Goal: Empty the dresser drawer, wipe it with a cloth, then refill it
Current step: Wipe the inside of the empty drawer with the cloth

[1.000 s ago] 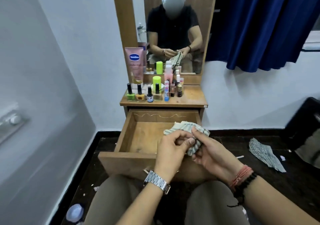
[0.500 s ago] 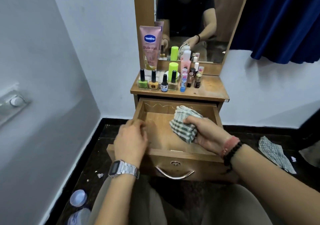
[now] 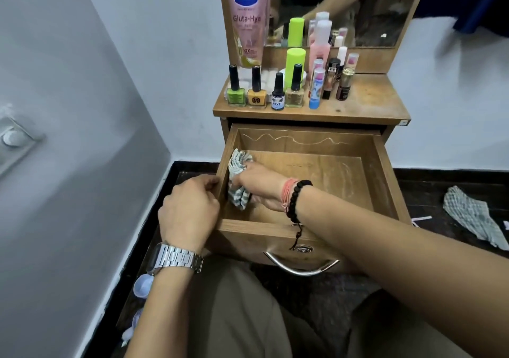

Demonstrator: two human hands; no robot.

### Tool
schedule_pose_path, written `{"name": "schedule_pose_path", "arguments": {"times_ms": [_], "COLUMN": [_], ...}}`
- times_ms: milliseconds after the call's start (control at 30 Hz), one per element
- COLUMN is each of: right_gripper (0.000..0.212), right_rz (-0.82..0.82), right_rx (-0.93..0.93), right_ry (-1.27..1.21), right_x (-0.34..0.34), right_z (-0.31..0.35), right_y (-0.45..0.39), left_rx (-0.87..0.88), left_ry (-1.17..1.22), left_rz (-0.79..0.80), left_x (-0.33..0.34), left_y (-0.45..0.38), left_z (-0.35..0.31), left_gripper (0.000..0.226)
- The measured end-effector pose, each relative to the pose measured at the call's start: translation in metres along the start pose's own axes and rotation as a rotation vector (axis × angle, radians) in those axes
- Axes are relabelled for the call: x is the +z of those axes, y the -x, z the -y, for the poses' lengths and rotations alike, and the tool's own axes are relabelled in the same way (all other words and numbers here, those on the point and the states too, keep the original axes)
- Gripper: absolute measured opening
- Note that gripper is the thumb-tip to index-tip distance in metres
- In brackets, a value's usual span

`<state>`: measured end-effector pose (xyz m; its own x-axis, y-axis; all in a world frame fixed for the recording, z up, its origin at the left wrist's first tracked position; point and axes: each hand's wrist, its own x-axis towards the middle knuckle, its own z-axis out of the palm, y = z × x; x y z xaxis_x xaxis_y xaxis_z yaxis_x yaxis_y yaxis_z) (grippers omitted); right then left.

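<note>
**Two hands at work: one steadies the drawer, one wipes its left side**

Head view — the only view given. The drawer (image 3: 308, 181) is pulled out from under the dresser top (image 3: 366, 101) and nothing lies inside it except the cloth, so the emptying looks finished and the wiping is the step in hand. The right hand (image 3: 257, 185) reaches inside, with its fingers curled around the bunched striped cloth (image 3: 238, 182), and presses it against the left wall near the floor of the drawer. The left hand (image 3: 190, 209) is outside, its fingers closed over the rim of that same wall, which holds the drawer firm against the push. The hands are close together, with only the wall between them.

To do this step well, I think the cloth should go along the full left wall, then into the far corners, and then across the floor, where pale dusty marks show toward the right side. Long strokes toward one corner would collect the dust — short rubbing only spreads it. The left hand should keep its hold, so the drawer does not slide or tilt.

The bottles (image 3: 278, 90) and the pink tube (image 3: 246, 19) stand on the dresser top and wait for the refilling. A second cloth (image 3: 473, 216) lies on the dark floor (image 3: 440, 181), well apart to the right.
</note>
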<state>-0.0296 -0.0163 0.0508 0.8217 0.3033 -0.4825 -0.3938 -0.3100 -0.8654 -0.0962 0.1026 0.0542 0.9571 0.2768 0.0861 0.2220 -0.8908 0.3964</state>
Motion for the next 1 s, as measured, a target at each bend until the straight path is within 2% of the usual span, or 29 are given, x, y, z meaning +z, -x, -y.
{"name": "schedule_pose_path", "arguments": {"times_ms": [100,300,367,433,500,567,633,733,800,867,967,1000], "right_gripper": [0.011,0.013,0.037,0.048,0.041,0.021,0.026,0.021,0.015,0.013,0.057,0.062], "right_rz": [0.116,0.251,0.268,0.285,0.288,0.235,0.075,-0.165,-0.235,-0.168,0.039,0.074], "right_rx": [0.060,0.028,-0.057,-0.160,-0.278,-0.325,-0.260,-0.097,-0.082,-0.117,-0.035,-0.002], "right_ry": [0.138,0.615,0.858,1.048,1.262,1.377,1.316,0.860,0.616,0.468,0.150,0.062], "right_x": [-0.006,-0.014,-0.013,-0.011,-0.005,-0.008,-0.024,-0.064,-0.073,-0.060,-0.019,-0.009], "right_z": [0.001,0.010,0.014,0.020,0.024,0.027,0.034,0.043,0.038,0.025,-0.001,-0.007], "right_y": [0.017,0.028,0.025,0.025,0.026,0.023,0.017,0.007,0.003,-0.002,-0.004,-0.005], "left_rx": [-0.007,-0.011,-0.014,-0.018,-0.022,-0.015,-0.017,-0.020,-0.019,-0.022,-0.019,-0.016], "left_ry": [-0.003,0.010,0.017,0.023,0.024,0.029,0.035,0.040,0.044,0.049,0.036,0.032], "left_rz": [-0.017,-0.022,-0.015,-0.017,-0.023,-0.024,-0.020,-0.018,-0.023,-0.030,-0.035,-0.034], "left_x": [0.001,0.002,0.002,0.002,0.001,0.001,0.001,0.001,0.001,0.001,0.001,0.001], "left_y": [0.000,0.001,0.002,0.002,0.001,0.002,0.001,0.001,0.001,0.002,0.003,0.004], "left_z": [-0.001,-0.003,-0.003,-0.003,-0.003,-0.003,-0.001,-0.002,-0.003,-0.003,-0.002,-0.003], "left_gripper": [0.045,0.043,0.044,0.044,0.042,0.042,0.042,0.042,0.043,0.042,0.043,0.043]}}
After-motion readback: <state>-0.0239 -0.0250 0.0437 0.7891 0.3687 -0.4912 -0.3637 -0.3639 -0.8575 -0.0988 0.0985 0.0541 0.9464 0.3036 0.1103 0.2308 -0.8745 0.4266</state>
